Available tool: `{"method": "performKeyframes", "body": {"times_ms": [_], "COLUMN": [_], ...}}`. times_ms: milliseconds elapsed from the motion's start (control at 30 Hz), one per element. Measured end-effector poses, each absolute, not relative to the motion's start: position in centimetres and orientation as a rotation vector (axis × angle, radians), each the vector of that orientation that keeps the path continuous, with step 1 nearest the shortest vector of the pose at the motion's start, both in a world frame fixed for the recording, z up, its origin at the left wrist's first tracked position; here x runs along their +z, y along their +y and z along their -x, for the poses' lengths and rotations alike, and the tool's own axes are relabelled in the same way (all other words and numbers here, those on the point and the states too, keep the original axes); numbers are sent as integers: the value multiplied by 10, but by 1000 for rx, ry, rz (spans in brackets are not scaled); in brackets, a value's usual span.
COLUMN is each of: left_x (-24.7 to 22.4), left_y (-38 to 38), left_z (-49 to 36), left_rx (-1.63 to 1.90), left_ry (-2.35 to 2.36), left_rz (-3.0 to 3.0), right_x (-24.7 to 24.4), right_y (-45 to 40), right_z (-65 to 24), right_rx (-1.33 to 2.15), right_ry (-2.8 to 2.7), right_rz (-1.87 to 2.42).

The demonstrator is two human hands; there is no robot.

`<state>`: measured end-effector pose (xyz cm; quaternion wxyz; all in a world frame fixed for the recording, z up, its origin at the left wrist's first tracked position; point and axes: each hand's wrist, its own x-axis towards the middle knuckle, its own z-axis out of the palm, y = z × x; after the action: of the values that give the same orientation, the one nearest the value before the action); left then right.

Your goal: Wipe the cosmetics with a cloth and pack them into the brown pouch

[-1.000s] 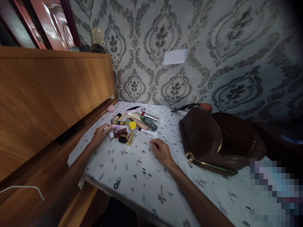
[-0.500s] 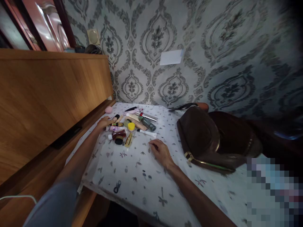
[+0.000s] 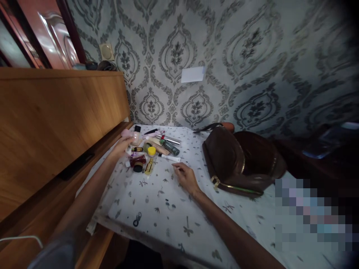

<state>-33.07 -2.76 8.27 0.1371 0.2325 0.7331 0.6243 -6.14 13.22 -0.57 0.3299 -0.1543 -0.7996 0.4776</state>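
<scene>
My left hand is closed round the side of a small pinkish bottle with a black cap, held upright at the left of a cluster of cosmetics. Just below it lie a dark gold-banded tube and a bottle of red liquid. A yellow-lidded jar, a black-lidded jar and a small gold bottle are to the right. My right hand rests on the cloth, fingers loosely bent and apart, holding nothing visible. Nearest to it is a white tube with a black cap.
Behind lie a dark green bottle, a silver tube and a pink sponge. A brown leather bag stands on the right of the patterned tablecloth. Wooden furniture borders the left, a papered wall the back.
My left hand has raised the black-capped bottle from lying among the cosmetics to upright. My right hand stays resting on the cloth. The view has shifted slightly.
</scene>
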Motion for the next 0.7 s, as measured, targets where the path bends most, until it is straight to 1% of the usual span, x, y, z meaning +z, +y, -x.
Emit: {"method": "performKeyframes", "body": {"times_ms": [67,200,233,300,367,467,533,633,700], "left_x": [76,47,41,33,32,37,39,34,30], "left_y": [-21,-3,0,3,4,4,5,9,11], "left_z": [289,198,180,153,141,141,142,141,140], "left_rx": [1785,1699,1634,1553,1511,1602,1593,1252,1071], "left_ry": [2003,1881,1886,1871,1902,2089,2130,1966,1936], "left_rz": [-770,-970,-1138,-1351,-1403,-1487,-1844,-2447,-2591], "right_x": [5,24,26,26,23,18,17,15,15], "right_y": [125,108,105,103,103,108,110,110,109], "right_z": [62,57,53,42,31,21,20,20,20], "right_rx": [1509,2139,2228,2295,2298,2300,2277,2288,2337], "right_ry": [-1947,-1521,-1437,-1323,-1231,-1144,-1160,-1288,-1417], "right_rz": [402,408,415,438,471,515,494,334,227]}}
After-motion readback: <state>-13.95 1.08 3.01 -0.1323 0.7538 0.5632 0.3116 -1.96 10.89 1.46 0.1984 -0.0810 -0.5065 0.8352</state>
